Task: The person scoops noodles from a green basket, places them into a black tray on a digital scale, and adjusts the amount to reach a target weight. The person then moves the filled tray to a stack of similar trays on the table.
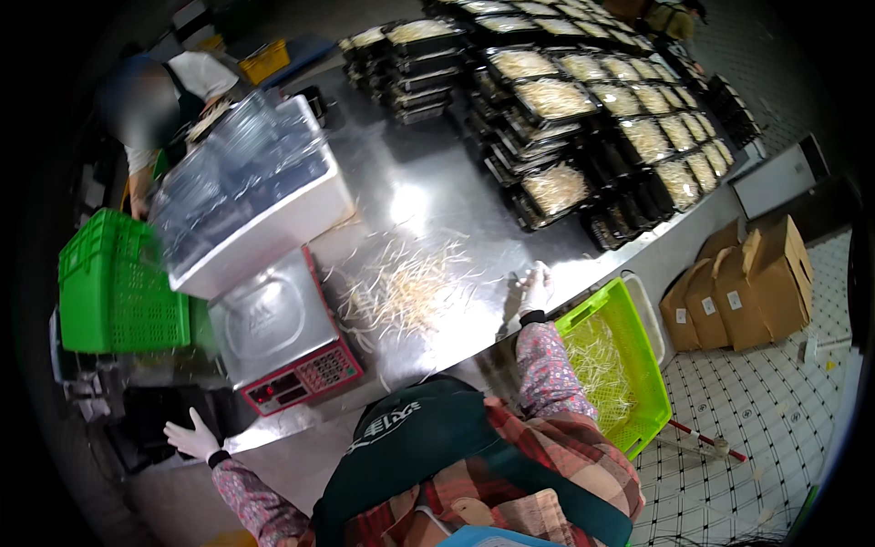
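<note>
My left hand (191,435), in a white glove, is held with its fingers apart beside black trays (154,414) at the lower left. Near the steel table's front edge is my right hand (535,288), also gloved, with nothing visible in it and its fingers slightly bent. A loose heap of bean sprouts (410,287) lies on the steel table (383,157) between my hands. To its left stands a digital scale (263,318) with a bare steel pan and a red keypad panel. Right of my right forearm, a lime-green basket (649,383) holds more sprouts (601,369).
Behind the scale, a white foam box (273,246) holds clear plastic lids (239,157). A green crate (102,287) stands left. Stacked black trays of sprouts (554,99) fill the far right. Brown cardboard boxes (738,294) sit on the floor. A person (198,75) works across the table.
</note>
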A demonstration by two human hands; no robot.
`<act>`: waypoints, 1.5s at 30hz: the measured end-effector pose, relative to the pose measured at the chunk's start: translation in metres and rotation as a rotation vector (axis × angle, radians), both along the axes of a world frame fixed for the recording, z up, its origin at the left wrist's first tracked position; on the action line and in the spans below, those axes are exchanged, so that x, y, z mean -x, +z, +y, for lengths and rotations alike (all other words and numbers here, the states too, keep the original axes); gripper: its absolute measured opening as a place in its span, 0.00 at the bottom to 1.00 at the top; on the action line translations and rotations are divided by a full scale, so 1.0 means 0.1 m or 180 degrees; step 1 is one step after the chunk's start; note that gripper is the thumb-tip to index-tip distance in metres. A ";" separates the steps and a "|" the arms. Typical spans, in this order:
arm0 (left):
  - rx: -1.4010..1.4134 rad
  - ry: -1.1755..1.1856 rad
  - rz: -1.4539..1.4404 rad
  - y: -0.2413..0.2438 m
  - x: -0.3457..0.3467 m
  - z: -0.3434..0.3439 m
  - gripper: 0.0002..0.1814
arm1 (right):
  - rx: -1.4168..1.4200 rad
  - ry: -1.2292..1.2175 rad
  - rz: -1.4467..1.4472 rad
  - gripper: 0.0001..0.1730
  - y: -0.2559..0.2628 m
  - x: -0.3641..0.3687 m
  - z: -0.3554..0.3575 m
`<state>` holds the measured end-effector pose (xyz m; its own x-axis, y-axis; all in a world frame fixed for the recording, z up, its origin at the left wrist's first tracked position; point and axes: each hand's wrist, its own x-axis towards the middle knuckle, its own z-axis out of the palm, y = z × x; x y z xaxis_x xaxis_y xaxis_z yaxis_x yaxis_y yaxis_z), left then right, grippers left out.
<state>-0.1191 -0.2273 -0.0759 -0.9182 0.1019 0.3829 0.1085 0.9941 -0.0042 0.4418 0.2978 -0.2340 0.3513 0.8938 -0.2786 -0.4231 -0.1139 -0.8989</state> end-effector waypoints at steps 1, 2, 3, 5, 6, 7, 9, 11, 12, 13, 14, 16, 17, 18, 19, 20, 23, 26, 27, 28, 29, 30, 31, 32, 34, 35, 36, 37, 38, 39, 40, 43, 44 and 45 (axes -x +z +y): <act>0.0168 0.0203 -0.0782 0.09 0.02 -0.06 0.35 | 0.0023 -0.0028 0.0035 0.11 0.10 0.04 -0.11; -0.0226 -0.0070 -0.1387 -0.04 0.16 -0.37 0.31 | 0.0039 0.0014 -0.0102 0.10 0.05 0.05 -0.16; -0.0475 -0.0616 -0.0992 -0.21 0.48 -1.21 0.26 | 0.0173 0.0172 -0.0098 0.10 -0.09 0.24 -0.25; -0.0639 -0.0654 -0.1126 -0.47 0.57 -1.19 0.21 | 0.0153 0.0270 -0.0088 0.10 -0.04 0.21 -0.32; -0.0841 -0.0568 -0.1162 -0.53 0.53 -1.12 0.20 | 0.0098 0.0329 -0.0085 0.10 0.01 0.22 -0.33; -0.1029 -0.0484 -0.1189 -0.52 0.49 -1.05 0.20 | 0.0057 0.0384 -0.0072 0.10 0.05 0.22 -0.35; -0.1292 -0.0475 -0.0909 -0.40 0.40 -1.03 0.16 | 0.0031 0.0505 -0.0153 0.10 0.08 0.31 -0.40; -0.1504 0.0066 -0.0923 -0.13 0.29 -0.90 0.17 | -0.0002 0.0588 -0.0291 0.11 0.11 0.40 -0.44; -0.1541 0.0275 -0.0532 -0.02 0.28 -0.96 0.20 | -0.0011 0.0646 -0.0192 0.10 0.16 0.51 -0.49; -0.1821 0.0282 -0.0087 0.00 0.30 -1.09 0.25 | -0.0118 0.0713 -0.0163 0.10 0.14 0.62 -0.52; -0.1920 0.0298 0.0205 0.03 0.31 -1.17 0.28 | -0.0227 0.0779 -0.0137 0.10 0.14 0.73 -0.56; -0.2394 0.0159 0.0361 0.25 0.15 -0.86 0.33 | -0.0482 0.1087 -0.0579 0.10 0.24 0.91 -0.68; -0.2396 -0.0168 0.0130 0.38 0.06 -0.60 0.30 | -0.1295 0.0906 -0.1773 0.12 0.04 1.02 -0.63; -0.2215 -0.0498 0.0296 0.35 -0.01 -0.54 0.28 | -0.1412 0.1366 -0.2231 0.14 0.12 1.24 -0.71; -0.2126 -0.0801 0.0081 0.33 -0.10 -0.37 0.28 | -0.1542 0.1799 -0.2711 0.16 0.31 1.52 -0.85; -0.1818 -0.1324 -0.0015 0.28 -0.15 -0.19 0.25 | -0.1867 0.2270 -0.3292 0.23 0.45 1.79 -0.94; -0.1680 -0.2663 -0.0470 0.31 -0.49 0.74 0.15 | -0.2206 0.3188 -0.4802 0.42 0.54 2.66 -1.23; -0.1194 -0.3156 -0.0785 0.24 -0.69 1.39 0.11 | -0.2174 0.3703 -0.5183 0.49 0.43 3.28 -1.39; -0.0984 -0.3377 -0.0602 0.11 -0.69 1.54 0.11 | -0.2339 0.3787 -0.5504 0.48 0.24 3.39 -1.41; -0.0709 -0.3518 -0.0538 -0.03 -0.66 1.62 0.11 | -0.2445 0.3884 -0.5666 0.47 0.14 3.42 -1.43; -0.0437 -0.3668 -0.0486 -0.12 -0.63 1.69 0.11 | -0.2526 0.3978 -0.5842 0.45 0.09 3.38 -1.44; 0.0060 -0.3308 -0.1266 -0.09 -0.62 1.72 0.17 | -0.2635 0.4092 -0.5685 0.43 0.09 3.25 -1.40; 0.0002 -0.3414 -0.0936 0.03 -0.65 1.74 0.19 | -0.2600 0.4061 -0.5542 0.40 0.16 3.06 -1.35; -0.0064 -0.3512 -0.0613 0.22 -0.72 1.73 0.21 | -0.2537 0.3788 -0.5682 0.40 0.14 2.86 -1.27; -0.0446 -0.3716 -0.0548 0.36 -0.77 1.69 0.28 | -0.2244 0.3270 -0.5941 0.38 0.19 2.53 -1.12; -0.0695 -0.3766 -0.0528 0.43 -0.81 1.65 0.26 | -0.2011 0.3033 -0.6044 0.37 0.26 2.45 -1.06; -0.1156 -0.3816 -0.0686 0.45 -0.85 1.61 0.24 | -0.1816 0.2851 -0.5953 0.37 0.34 2.49 -1.01; -0.1581 -0.3881 -0.0850 0.48 -0.90 1.60 0.23 | -0.2055 0.2871 -0.5716 0.38 0.38 2.61 -1.01; -0.1788 -0.3890 -0.0825 0.54 -1.00 1.62 0.21 | -0.2294 0.2888 -0.5478 0.38 0.41 2.83 -1.03; -0.1984 -0.3958 -0.0937 0.58 -1.11 1.63 0.20 | -0.2530 0.2923 -0.5216 0.39 0.42 3.06 -1.08; -0.2028 -0.4046 -0.1125 0.62 -1.23 1.67 0.19 | -0.2782 0.3311 -0.5235 0.40 0.38 3.31 -1.11; -0.2149 -0.4213 -0.1536 0.65 -1.52 1.77 0.19 | -0.2977 0.4283 -0.5962 0.44 0.29 3.80 -0.94; -0.2222 -0.4154 -0.1702 0.65 -1.61 1.82 0.19 | -0.2954 0.4518 -0.5839 0.42 0.30 3.81 -0.71; -0.2277 -0.4094 -0.1887 0.65 -1.70 1.86 0.20 | -0.2960 0.4499 -0.5777 0.41 0.27 3.76 -0.47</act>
